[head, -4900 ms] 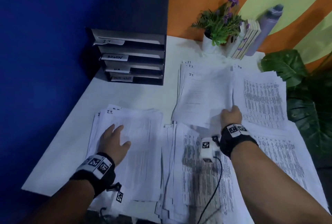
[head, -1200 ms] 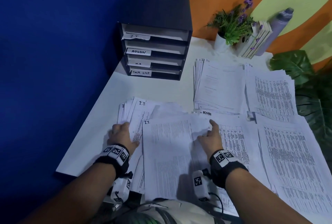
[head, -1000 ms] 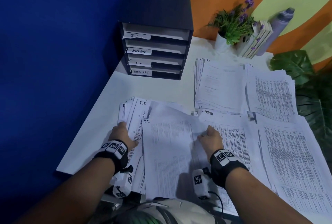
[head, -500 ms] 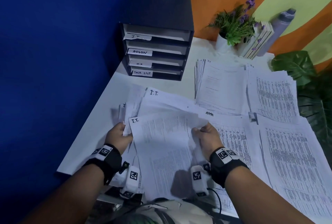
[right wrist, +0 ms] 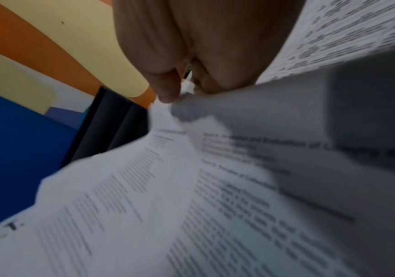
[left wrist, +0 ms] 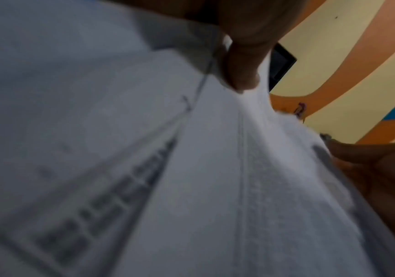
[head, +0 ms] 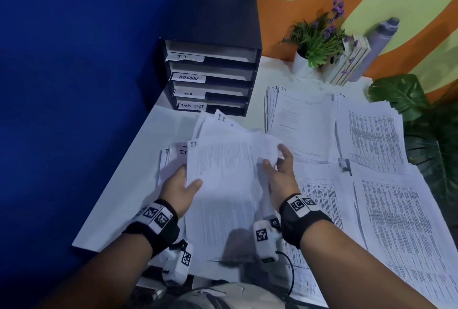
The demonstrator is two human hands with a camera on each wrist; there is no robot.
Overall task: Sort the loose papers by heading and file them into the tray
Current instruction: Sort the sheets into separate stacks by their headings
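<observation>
Holding a paper stack [head: 223, 184]: left hand [head: 178, 189] grips at 9 o'clock, right hand [head: 280, 175] pinches at 3; tray [head: 213, 23] at 12.

1. The papers [head: 223, 184] are white with dense grey-black print; some carry a handwritten black "I.T." heading.
2. The filing tray [head: 215, 18] is black, with white shelves and white labels lettered in black.
3. The table [head: 138, 167] is white.
4. The wall [head: 74, 61] on the left is deep blue; behind the table it is orange with pale yellow-green curved shapes.
5. The potted plant [head: 314, 36] is green with purple flowers, in a white pot.
6. The wristbands [head: 153, 222] are black with white-and-black square marker patterns.
</observation>
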